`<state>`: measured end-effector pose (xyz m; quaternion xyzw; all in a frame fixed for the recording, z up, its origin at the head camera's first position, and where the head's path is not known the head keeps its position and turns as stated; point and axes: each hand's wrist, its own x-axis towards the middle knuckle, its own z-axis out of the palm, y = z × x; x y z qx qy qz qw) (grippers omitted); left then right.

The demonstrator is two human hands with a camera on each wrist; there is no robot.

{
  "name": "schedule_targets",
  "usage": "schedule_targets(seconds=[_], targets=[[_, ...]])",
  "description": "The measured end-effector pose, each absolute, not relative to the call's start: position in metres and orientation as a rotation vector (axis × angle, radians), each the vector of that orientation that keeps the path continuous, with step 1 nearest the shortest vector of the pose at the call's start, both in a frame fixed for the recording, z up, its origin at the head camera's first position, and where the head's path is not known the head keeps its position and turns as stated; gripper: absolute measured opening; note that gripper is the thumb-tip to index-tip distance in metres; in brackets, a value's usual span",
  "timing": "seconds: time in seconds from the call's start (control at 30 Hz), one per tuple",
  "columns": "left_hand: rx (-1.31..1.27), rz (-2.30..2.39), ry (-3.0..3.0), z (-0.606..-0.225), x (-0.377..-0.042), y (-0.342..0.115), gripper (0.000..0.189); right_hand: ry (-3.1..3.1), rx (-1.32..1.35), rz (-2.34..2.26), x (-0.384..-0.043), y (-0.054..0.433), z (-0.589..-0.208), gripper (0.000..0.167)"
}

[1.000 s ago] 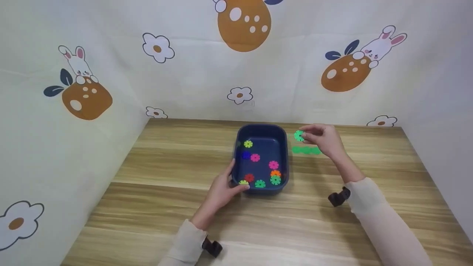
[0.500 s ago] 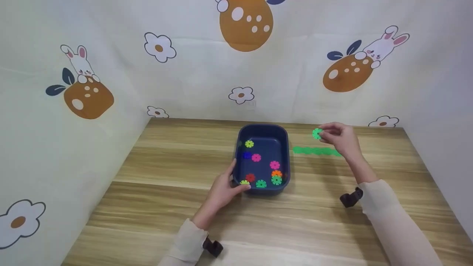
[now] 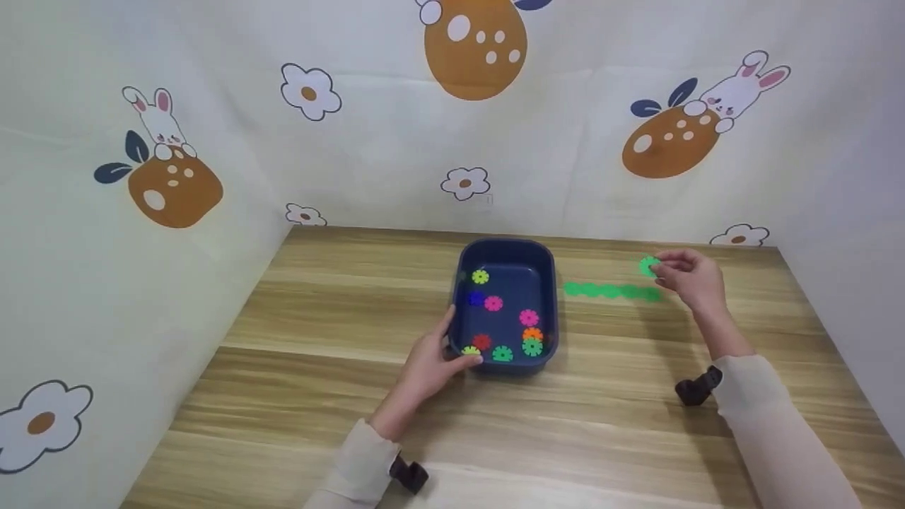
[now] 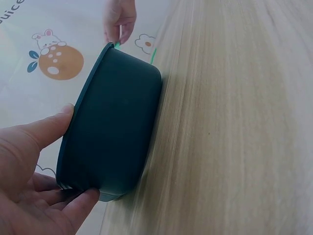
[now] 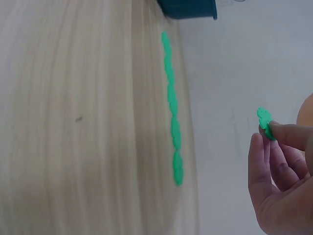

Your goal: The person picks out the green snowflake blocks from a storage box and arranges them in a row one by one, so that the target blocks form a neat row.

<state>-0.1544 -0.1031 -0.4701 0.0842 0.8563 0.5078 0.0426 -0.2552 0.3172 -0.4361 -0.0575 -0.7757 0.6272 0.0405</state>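
My left hand [image 3: 428,362] grips the near left corner of a dark blue plastic tub [image 3: 517,274], thumb over the rim and fingers along its side. Inside the tub lie several notched snowflake discs, among them a yellow disc [image 3: 480,276], a pink disc [image 3: 528,317] and a green disc [image 3: 503,353]. My right hand [image 3: 698,284] pinches a green snowflake disc [image 3: 647,266] between thumb and fingers, raised above the table. Below it, a straight row of green discs [image 5: 172,105] lies on the table, extending rightward from beside the tub.
The wooden table [image 3: 297,396] meets a patterned cloth backdrop [image 3: 368,141] just behind the tub and the row. Cloth also hangs at both sides. Each sleeve cuff carries a black wrist mount, such as the right mount [image 3: 696,387].
My right hand has moved rightward along the row, carrying the green snowflake disc, and more of the row now shows. My left hand keeps its grip on the tub.
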Motion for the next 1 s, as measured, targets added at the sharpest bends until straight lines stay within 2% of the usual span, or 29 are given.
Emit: schedule_targets(seconds=[0.67, 1.0], targets=[[0.278, 1.538, 2.647, -0.475, -0.152, -0.103, 0.09, -2.717, -0.588, 1.661, -0.252, 0.36, -0.472, 0.039], [0.223, 1.555, 2.608, -0.47, -0.153, -0.103, 0.091, -2.856, -0.576, 1.332, -0.256, 0.349, -0.467, 0.03]])
